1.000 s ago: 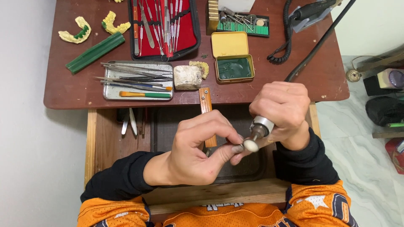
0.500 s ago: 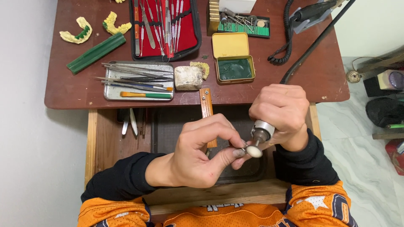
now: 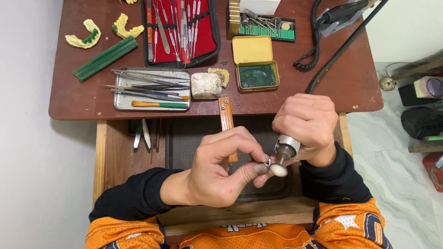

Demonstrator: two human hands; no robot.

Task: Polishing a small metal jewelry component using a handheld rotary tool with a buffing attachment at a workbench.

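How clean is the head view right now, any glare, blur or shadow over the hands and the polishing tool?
Head view: even, soft light, no hard shadows on the desk. Left hand and right hand are sharp, with slight softness at the small metal piece. The handpiece has a mild sheen on its metal collar, not blown out. The open drawer beneath is dim. Frame edges look slightly stretched.

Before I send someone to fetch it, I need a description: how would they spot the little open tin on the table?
On the brown table, look just right of the red instrument case. The open yellow tin lies there, lid flipped back, and it alone holds dark green material.
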